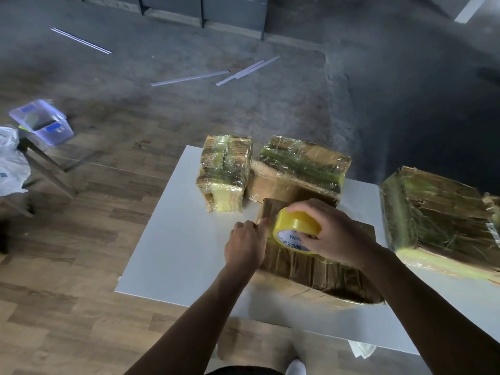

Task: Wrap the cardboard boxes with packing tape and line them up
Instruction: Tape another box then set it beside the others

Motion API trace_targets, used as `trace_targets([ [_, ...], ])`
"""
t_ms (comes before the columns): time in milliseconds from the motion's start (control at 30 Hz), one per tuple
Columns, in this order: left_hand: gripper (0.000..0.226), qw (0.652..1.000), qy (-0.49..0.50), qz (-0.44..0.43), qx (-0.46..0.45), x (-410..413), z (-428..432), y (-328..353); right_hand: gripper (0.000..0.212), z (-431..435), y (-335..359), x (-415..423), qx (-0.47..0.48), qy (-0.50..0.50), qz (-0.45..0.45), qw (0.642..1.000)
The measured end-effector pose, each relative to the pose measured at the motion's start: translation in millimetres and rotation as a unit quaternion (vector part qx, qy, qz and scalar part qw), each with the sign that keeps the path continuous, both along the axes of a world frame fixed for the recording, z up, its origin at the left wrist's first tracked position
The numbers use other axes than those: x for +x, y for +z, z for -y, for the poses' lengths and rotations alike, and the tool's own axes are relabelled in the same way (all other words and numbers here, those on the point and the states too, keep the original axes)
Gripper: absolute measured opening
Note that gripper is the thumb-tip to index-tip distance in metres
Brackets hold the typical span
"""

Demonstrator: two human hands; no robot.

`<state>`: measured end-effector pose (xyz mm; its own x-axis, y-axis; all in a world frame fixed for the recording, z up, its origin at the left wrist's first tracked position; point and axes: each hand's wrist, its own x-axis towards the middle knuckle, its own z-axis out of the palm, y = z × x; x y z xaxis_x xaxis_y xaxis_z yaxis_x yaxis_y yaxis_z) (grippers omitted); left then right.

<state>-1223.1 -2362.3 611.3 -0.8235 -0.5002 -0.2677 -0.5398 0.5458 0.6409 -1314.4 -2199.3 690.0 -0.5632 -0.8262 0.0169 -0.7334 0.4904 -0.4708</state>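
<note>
Near box [319, 272]: closest thing on the bench [176, 253]; top mostly bare brown card, and the one now being wrapped.
Left hand [244, 243]: at the left edge of the near box; grip closed in a pinch, by the look on the tape end [269, 224], which is thin and hard to make out.
Right hand [332, 234]: above the near box; grip curled round the tape roll [296, 230], fingers over its rim, roll tilted on edge close to the box top.
Step in hand (judged): anchoring a fresh band at the left edge of the near box before running it across.
Doing it well: press the end flat onto the card first; keep the roll low and square to the box edge; pull steadily so the band lies without creases.
Risk: end lifting if released early; tape folding onto itself.
Small wrapped box [224, 171]: behind the near box, to its far left, standing on end.
Wide wrapped box [297, 169]: directly behind the near box, just beside the small one.
Big wrapped box [438, 220]: right of the near box, apart from it, partly cut off by the frame.
Lining up: not yet done, as the boxes sit at differing angles.
</note>
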Motion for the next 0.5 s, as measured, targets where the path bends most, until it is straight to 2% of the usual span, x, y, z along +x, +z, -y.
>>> trace_targets([
  [67,0.040,1.000,-0.011,0.006,-0.008,1.1,0.1,3.6,0.066,-12.5,-0.4,-3.4,0.007,0.006,0.008,1.000],
  [133,0.047,0.999,0.003,0.025,-0.030,-0.4,-0.2,7.8,0.066,-22.6,2.1,-8.2,0.022,0.004,0.003,1.000],
  [233,0.039,0.998,-0.002,0.030,-0.061,-1.0,-5.3,10.9,0.061,-35.5,7.9,-14.9,0.069,0.041,-0.060,0.995],
  [333,0.035,0.998,0.048,0.020,-0.030,-2.6,-8.7,12.3,0.059,-41.2,13.7,-19.8,0.107,0.041,-0.051,0.992],
  [500,0.037,0.996,0.070,0.046,-0.034,-13.0,-26.5,18.7,0.048,-28.0,16.4,-12.6,0.081,0.056,-0.043,0.994],
])
